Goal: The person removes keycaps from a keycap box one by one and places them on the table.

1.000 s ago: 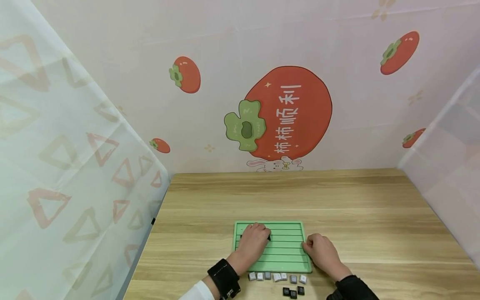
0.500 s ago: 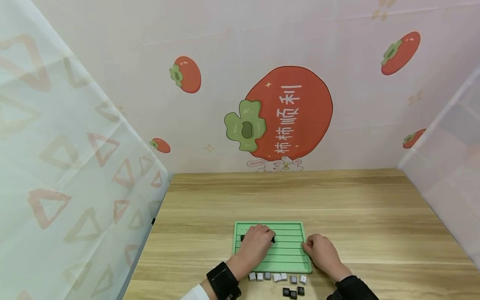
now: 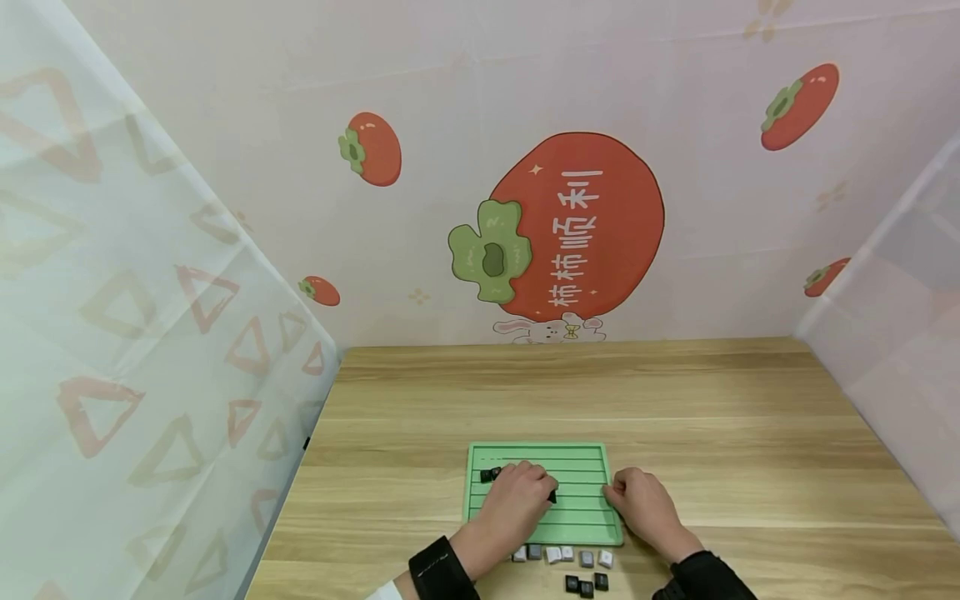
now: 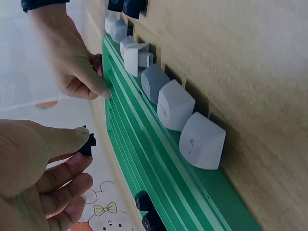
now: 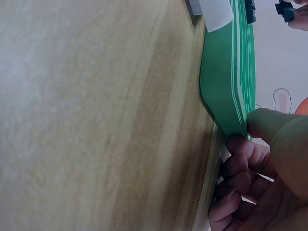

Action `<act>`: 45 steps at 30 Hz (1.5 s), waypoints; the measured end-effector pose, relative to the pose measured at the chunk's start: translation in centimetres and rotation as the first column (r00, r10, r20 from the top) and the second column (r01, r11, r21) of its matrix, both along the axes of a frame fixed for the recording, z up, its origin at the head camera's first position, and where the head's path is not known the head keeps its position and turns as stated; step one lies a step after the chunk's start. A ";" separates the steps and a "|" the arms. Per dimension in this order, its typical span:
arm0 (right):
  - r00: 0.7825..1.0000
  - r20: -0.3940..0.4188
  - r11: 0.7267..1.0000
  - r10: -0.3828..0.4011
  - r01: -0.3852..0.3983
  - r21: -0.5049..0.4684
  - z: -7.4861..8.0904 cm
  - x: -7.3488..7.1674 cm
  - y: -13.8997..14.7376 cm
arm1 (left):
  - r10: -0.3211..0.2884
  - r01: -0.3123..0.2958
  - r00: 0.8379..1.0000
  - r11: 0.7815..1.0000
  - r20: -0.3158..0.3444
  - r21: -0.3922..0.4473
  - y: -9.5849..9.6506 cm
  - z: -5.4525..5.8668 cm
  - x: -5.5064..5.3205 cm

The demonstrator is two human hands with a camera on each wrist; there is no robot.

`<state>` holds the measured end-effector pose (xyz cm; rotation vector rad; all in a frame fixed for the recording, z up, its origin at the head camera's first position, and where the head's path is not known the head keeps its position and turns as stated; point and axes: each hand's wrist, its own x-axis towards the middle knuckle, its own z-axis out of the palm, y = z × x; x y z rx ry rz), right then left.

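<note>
My left hand is over the left half of a green ridged tray. In the left wrist view, its thumb and index finger pinch a small black keycap, raised above the ridges. Black keycaps sit in an upper groove at the tray's left, partly covered by that hand. My right hand holds the tray's right edge, thumb on the rim and curled fingers against the side, as the right wrist view shows.
White and grey keycaps stand in a row along the tray's near edge. Closer to me, several black keycaps lie on the wooden table. A printed cloth wall rises behind the table, with side curtains left and right.
My left hand has moved right and toward me with its black keycap, uncovering more of the black keycaps at the tray's upper left. The right hand keeps its place on the edge.
</note>
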<state>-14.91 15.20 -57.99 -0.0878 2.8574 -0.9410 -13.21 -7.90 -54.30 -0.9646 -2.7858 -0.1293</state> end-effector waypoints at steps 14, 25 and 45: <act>1.000 -0.010 1.000 0.003 -0.003 0.011 0.0 0.0 0.0 | -0.050 0.050 0.999 0.999 0.001 -0.008 -0.1 -0.1 1.6; 1.000 -0.001 1.000 0.004 -0.004 -0.003 -0.1 0.0 0.0 | -0.093 0.094 0.994 0.996 0.049 -0.012 0.1 -0.1 2.9; 1.000 0.004 1.000 -0.006 0.006 -0.007 -0.1 0.0 0.0 | -0.202 0.207 0.976 0.977 0.082 -0.058 -0.2 -1.1 4.9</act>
